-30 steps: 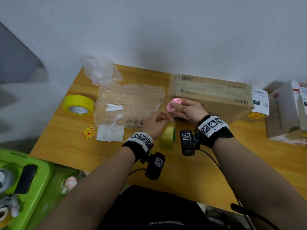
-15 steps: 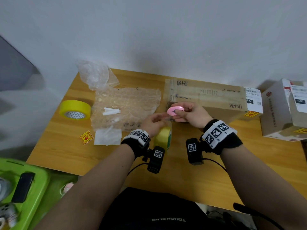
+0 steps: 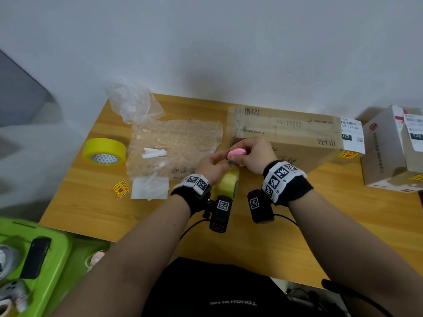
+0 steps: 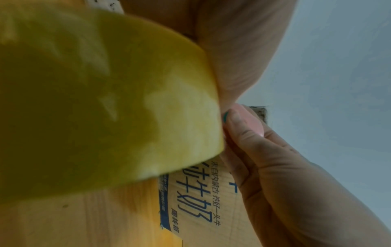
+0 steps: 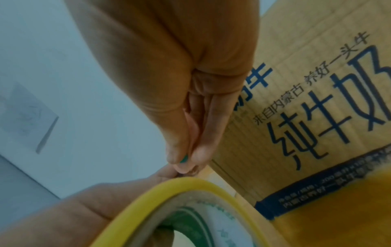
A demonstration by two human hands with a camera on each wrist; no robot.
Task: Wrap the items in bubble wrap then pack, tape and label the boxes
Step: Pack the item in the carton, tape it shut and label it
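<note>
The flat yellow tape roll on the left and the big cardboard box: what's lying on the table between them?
In the head view, a crumpled bubble wrap sheet with small white pieces on it lies between the tape roll and the box.

We see desk point(image 3: 297, 236): tape roll point(image 3: 104, 151) far left, bubble wrap point(image 3: 183, 143) right of it, sealed box point(image 3: 286, 131) right of wrap, second box point(image 3: 384, 154) far right, sticker point(image 3: 120, 189) near wrap.

Colours noted at my hands.
Pink cutter point(image 3: 237, 153); yellow tape point(image 3: 227, 182), green-printed core; brown box point(image 3: 297, 133), blue lettering; black-and-white checked wristbands point(image 3: 282, 179).
</note>
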